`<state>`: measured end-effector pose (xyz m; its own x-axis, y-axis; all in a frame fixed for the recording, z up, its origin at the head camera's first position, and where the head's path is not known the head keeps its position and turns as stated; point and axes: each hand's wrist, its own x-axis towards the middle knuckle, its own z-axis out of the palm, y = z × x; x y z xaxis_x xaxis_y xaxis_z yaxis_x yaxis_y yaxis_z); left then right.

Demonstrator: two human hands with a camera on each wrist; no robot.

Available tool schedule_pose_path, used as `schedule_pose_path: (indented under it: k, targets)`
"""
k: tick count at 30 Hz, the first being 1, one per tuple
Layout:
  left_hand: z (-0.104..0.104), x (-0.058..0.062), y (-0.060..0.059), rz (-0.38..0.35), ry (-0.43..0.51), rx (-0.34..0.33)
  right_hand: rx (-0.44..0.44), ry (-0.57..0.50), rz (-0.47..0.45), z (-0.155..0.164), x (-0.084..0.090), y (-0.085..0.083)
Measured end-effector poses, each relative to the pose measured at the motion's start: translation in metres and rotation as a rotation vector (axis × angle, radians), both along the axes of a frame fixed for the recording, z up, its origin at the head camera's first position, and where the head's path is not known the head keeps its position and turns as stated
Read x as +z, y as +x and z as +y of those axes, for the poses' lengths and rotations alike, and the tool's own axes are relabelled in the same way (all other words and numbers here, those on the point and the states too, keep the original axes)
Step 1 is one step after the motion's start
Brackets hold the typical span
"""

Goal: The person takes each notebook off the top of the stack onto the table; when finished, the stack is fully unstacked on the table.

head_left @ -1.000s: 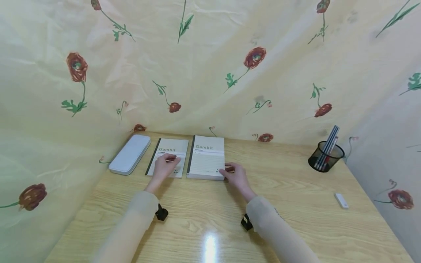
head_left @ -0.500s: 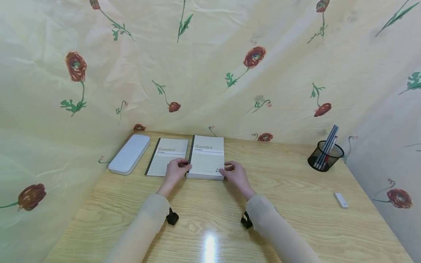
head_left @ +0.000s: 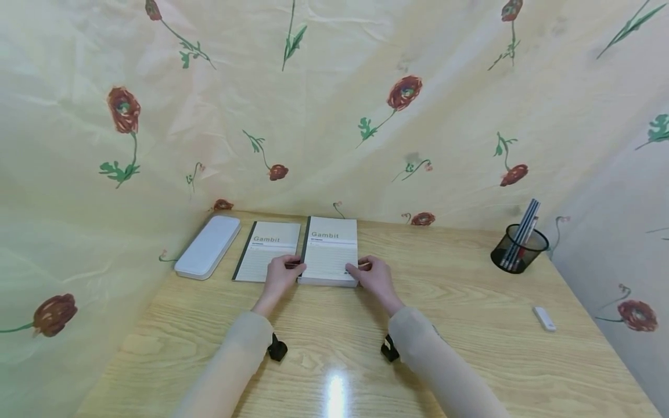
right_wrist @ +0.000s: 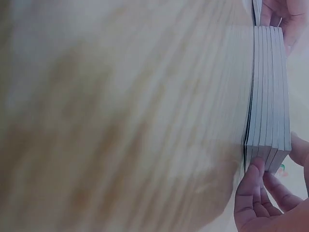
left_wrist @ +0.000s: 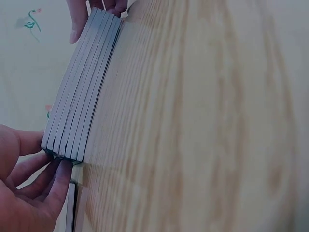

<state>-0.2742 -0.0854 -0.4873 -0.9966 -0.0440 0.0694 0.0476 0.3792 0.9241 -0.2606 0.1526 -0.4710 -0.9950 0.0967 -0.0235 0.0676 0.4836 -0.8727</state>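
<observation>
A thick stack of white "Gambit" notebooks (head_left: 330, 247) with dark spines lies at the back middle of the table. My left hand (head_left: 280, 275) holds its spine side near the front corner, thumb by the top edge and fingers along the side. On the opposite side, my right hand (head_left: 377, 277) grips the front right corner, its thumb over the top cover. The wrist views show the front edges of several notebooks (left_wrist: 79, 92) lined up between both hands. Left of the stack lies a thinner "Gambit" notebook (head_left: 261, 255), partly covered by my left hand.
A white oblong case (head_left: 208, 247) rests at the back left of the wooden table (head_left: 444, 302). At the right stand a black mesh cup (head_left: 509, 252) with several pencils (head_left: 521, 229) and, nearer, a small white stick-shaped object (head_left: 545, 319). Flowered cloth (head_left: 334, 116) hangs behind.
My left hand has moved right from above the thinner notebook to the stack's left side. The right hand stays at the stack's right corner, its thumb slightly further onto the cover.
</observation>
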Motion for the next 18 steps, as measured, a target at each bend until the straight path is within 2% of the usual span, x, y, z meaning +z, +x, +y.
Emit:
schedule_pose_path:
  k: [8,18]
  targets:
    - [0.0016,-0.0026,-0.0003,0.024,-0.007,-0.003,-0.027,0.068,0.016,-0.0006,0.0,-0.0026]
    - [0.0019,-0.0002,0.0017,0.022,-0.019,0.018,-0.042,0.077,0.042,-0.0038,0.0017,-0.0006]
